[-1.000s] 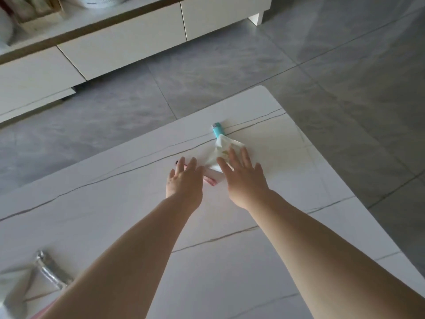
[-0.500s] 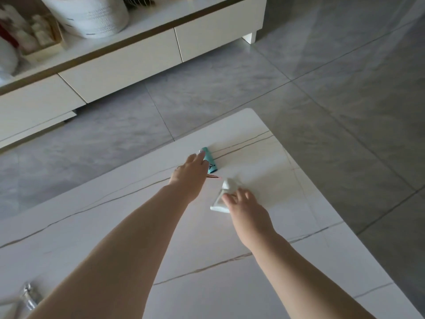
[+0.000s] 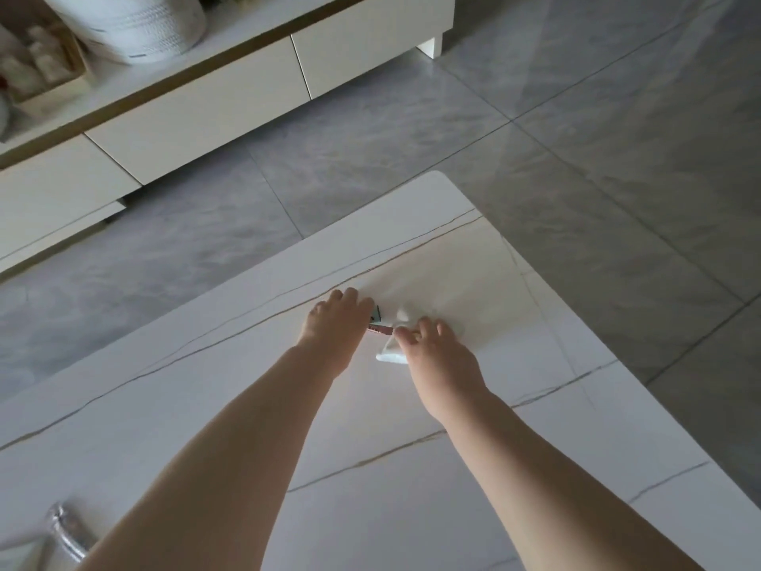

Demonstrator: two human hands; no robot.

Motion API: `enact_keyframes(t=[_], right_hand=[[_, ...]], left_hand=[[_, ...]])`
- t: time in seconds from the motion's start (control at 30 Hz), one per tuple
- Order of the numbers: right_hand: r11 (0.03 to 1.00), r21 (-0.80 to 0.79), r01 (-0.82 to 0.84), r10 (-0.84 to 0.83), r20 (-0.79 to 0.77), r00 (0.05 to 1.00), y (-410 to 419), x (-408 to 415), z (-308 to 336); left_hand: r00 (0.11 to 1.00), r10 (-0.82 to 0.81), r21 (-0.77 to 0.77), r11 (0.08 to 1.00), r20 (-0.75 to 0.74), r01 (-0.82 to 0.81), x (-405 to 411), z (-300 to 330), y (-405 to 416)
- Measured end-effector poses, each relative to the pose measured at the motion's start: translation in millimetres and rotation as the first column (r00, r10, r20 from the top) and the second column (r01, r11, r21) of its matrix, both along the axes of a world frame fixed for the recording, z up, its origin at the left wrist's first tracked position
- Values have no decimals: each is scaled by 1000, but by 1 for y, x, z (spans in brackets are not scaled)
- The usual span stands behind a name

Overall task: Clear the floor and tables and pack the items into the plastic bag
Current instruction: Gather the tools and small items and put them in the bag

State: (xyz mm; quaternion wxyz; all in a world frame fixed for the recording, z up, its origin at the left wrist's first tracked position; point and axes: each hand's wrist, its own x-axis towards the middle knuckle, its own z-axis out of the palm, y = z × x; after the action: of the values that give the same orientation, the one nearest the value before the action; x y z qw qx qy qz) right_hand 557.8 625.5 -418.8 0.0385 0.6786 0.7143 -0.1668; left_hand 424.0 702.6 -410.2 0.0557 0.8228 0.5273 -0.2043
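On the white marble table [image 3: 412,508] my left hand [image 3: 335,323] curls over a teal lighter [image 3: 376,313], of which only a small end shows past my fingers. A thin red stick-like item [image 3: 381,330] lies between my two hands, its left end under my left hand. My right hand [image 3: 436,348] rests on a white crumpled wrapper [image 3: 391,354], fingers bent over it. The plastic bag cannot be identified for certain.
A shiny silver wrapper [image 3: 66,529] and some clear plastic [image 3: 20,550] lie at the table's near left corner. Grey tiled floor [image 3: 576,179] surrounds the table. A low white cabinet [image 3: 206,101] carries a white woven basket [image 3: 131,22] at the back.
My left hand closed over the teal lighter, which lay exposed before. My right hand slid the white wrapper leftwards towards the left hand. The view tilted slightly.
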Motion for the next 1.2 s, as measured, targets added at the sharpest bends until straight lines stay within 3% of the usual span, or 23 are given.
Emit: enact_keyframes(t=[0.07,0.27,0.43,0.53,0.6,0.67,0.77,0.83,1.0,1.2], right_hand=[[993,115,4,-8,31,999,-10,-9,2],[992,127,-2,-10,97,995,-62,-31,2],[999,12,38,-38,28,999,-133,-36,13],[960,-125,252,-269,-144,952,-164,-32,43],[813,-346,468,-566,-283,774,-181,-30,69],[667,-442,600,-745,-363,560,-201,-27,89],[460,-552,696,-862,-466,200,-240,-20,125],[362,-595,717,-867,-498,25,-271,-17,151],[195,-636,747,-789,-554,-266,-356,-8,206],[10,-588,809,-650,-618,-442,-459,17,250]], left_hand=[[993,112,-19,994,43,-111,-3,4,-13],[942,328,-205,929,66,-309,-25,10,-83],[886,449,-344,855,114,-388,-44,29,-147],[805,562,-438,782,188,-444,-53,43,-178],[740,623,-484,744,252,-461,-58,56,-197],[687,665,-529,712,294,-462,-60,70,-215],[605,727,-629,643,323,-436,-54,103,-244],[589,740,-696,608,324,-381,-45,129,-268],[639,692,-787,579,336,-214,-11,186,-337],[736,599,-843,533,316,-71,49,228,-427]])
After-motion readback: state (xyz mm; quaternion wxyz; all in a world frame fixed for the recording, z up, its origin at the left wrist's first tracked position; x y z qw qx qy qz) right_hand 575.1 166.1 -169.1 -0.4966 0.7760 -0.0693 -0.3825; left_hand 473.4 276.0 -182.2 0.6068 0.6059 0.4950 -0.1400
